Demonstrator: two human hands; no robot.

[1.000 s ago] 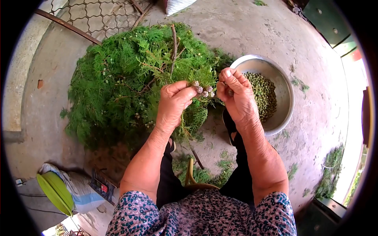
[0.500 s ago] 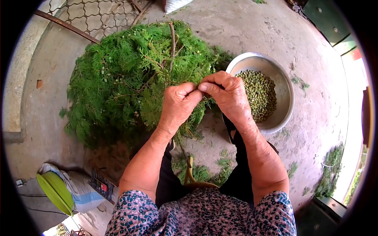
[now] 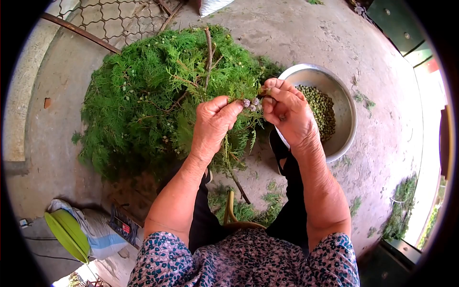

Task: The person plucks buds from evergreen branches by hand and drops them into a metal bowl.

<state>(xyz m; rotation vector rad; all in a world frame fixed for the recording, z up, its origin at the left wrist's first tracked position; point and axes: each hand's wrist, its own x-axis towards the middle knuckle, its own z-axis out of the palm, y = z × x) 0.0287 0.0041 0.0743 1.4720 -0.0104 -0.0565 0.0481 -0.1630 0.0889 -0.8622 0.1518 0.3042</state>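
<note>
My left hand [image 3: 213, 123] pinches a green evergreen sprig between thumb and forefinger. A small cluster of greyish-purple cones [image 3: 252, 104] shows just past its fingertips, and a woody branch stem [image 3: 239, 185] hangs below. Right of the cones, my right hand [image 3: 290, 111] is curled with its fingertips together; whatever they hold, if anything, is too small to make out. Beneath and beyond both hands spreads a big heap of evergreen branches [image 3: 138, 100]. A metal basin [image 3: 345, 103] stands partly behind my right hand, with many small greenish cones [image 3: 322, 112] in it.
A bent wooden or cane piece [image 3: 230, 208] is between my legs. At lower left are a lime-green basin [image 3: 67, 234] and a grey-blue sack [image 3: 103, 234]. A wire mesh panel [image 3: 119, 21] lies at upper left, a white sack [image 3: 213, 5] at the top. Green scraps dot the concrete floor.
My hands have drawn apart, the right one moving slightly right and turning. The cone cluster now shows between them. The branch stem below has swung into clearer view.
</note>
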